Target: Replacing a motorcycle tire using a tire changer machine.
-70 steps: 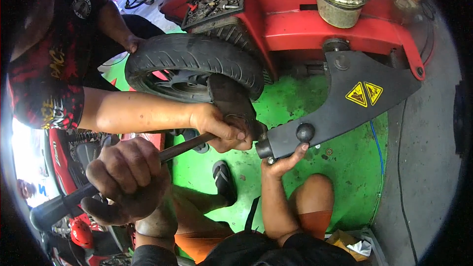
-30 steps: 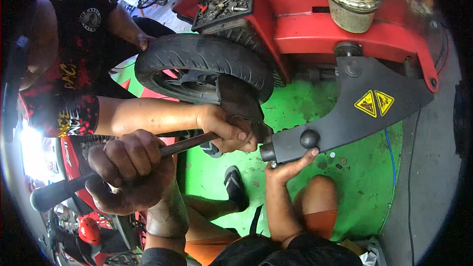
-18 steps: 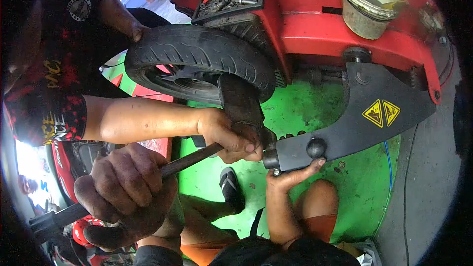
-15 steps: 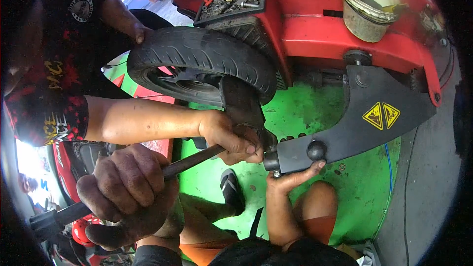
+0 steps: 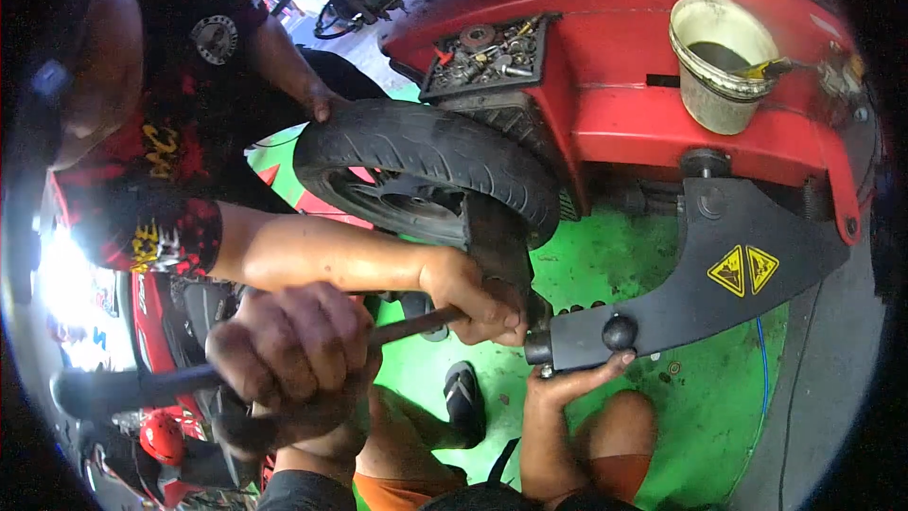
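My left hand (image 5: 293,350) grips a long dark metal bar (image 5: 407,325), its fingers wrapped around it. My right hand (image 5: 563,380) holds the underside of the black machine arm (image 5: 643,322), thumb by the round black knob (image 5: 619,331). The co-worker's forward hand (image 5: 473,308) is closed around the far part of the bar, beside a dark metal blade (image 5: 497,237) against the wheel (image 5: 426,147). The blade's tip by the arm's cylindrical end (image 5: 537,345) is partly hidden by that hand. The co-worker's other hand (image 5: 322,104) rests on the tyre.
The red machine body (image 5: 615,66) spans the back, bearing a parts tray (image 5: 487,52) and a grimy white bucket (image 5: 719,99). A co-worker (image 5: 161,132) leans in from the left. A red motorcycle (image 5: 151,341) and helmet (image 5: 163,435) are behind. Green floor (image 5: 700,397) shows below.
The whole scene has shifted down and right in the view. My left hand has moved somewhat along with it and is now blurred; the grips on bar and arm look the same.
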Demonstrator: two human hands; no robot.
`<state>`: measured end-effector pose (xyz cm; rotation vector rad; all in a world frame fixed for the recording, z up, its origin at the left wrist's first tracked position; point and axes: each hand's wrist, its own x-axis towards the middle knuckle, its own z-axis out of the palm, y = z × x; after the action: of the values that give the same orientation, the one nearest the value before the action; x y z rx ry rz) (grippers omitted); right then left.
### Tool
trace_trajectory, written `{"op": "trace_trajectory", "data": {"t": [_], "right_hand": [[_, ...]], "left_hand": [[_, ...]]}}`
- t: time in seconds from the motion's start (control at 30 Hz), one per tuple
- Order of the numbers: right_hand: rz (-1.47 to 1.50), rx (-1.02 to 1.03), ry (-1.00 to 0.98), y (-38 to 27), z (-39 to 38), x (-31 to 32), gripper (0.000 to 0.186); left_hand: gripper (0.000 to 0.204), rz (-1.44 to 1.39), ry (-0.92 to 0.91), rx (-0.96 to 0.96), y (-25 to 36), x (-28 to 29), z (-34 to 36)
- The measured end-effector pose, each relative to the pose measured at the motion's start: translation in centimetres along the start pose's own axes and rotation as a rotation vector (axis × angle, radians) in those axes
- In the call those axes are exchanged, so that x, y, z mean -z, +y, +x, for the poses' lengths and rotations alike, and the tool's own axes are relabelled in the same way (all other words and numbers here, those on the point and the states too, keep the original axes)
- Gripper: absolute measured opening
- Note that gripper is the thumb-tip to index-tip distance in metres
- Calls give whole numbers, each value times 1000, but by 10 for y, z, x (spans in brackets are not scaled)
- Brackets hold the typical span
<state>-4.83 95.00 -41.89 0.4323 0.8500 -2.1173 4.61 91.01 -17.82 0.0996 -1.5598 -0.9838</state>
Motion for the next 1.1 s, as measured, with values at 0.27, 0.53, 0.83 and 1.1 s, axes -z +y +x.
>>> {"op": "trace_trajectory", "data": {"t": [0.27, 0.53, 0.83, 1.1], "right_hand": [[-6, -25, -42, 1, -2, -11, 79], [-18, -8, -51, 0, -1, -4, 75], [49, -54, -97, -2, -3, -5, 83], [21, -40, -57, 6, 6, 7, 77]], "left_hand": [[34, 52, 42, 38, 5, -3, -4], [32, -1, 24, 70, -3, 6, -1], [38, -148, 246, 107, -21, 14, 13], [34, -77, 131, 67, -9, 8, -7]]}}
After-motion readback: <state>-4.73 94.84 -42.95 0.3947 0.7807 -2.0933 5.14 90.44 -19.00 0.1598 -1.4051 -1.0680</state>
